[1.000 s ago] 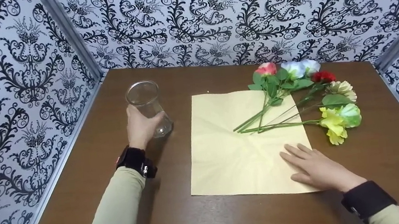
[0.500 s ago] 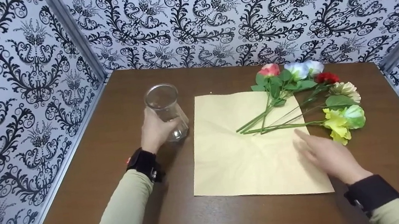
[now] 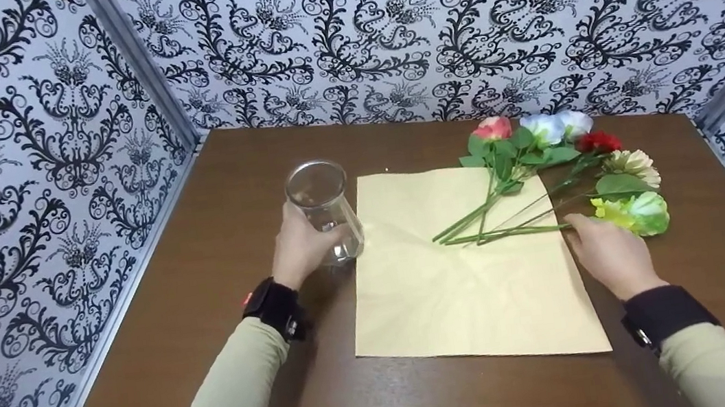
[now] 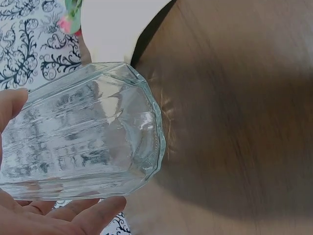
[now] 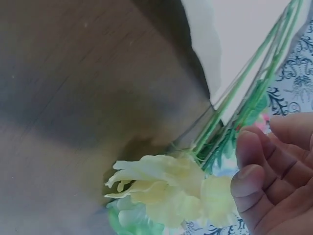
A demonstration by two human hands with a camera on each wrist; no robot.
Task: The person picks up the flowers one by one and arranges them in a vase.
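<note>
My left hand (image 3: 302,247) grips a clear glass vase (image 3: 329,214) around its side, just left of a pale yellow sheet of paper (image 3: 464,301). In the left wrist view the ribbed glass of the vase (image 4: 88,132) lies between thumb and fingers. My right hand (image 3: 618,258) is beside the artificial flowers, fingertips close to the stem of a yellow flower (image 3: 609,209). Its fingers (image 5: 248,183) are loosely bent in the right wrist view, and the stems pass beside them without a visible grip. A green-white flower (image 3: 649,214) sits by that hand.
More artificial flowers lie at the paper's upper right: a pink rose (image 3: 493,128), pale blue blooms (image 3: 544,130), a red flower (image 3: 598,142) and a cream one (image 3: 635,166). Patterned walls (image 3: 383,35) border the brown table (image 3: 428,403) at the back and sides.
My left hand has brought the vase rightward and nearer, up to the paper's edge. The right hand has left the paper and moved up and right to the yellow flower's stem.
</note>
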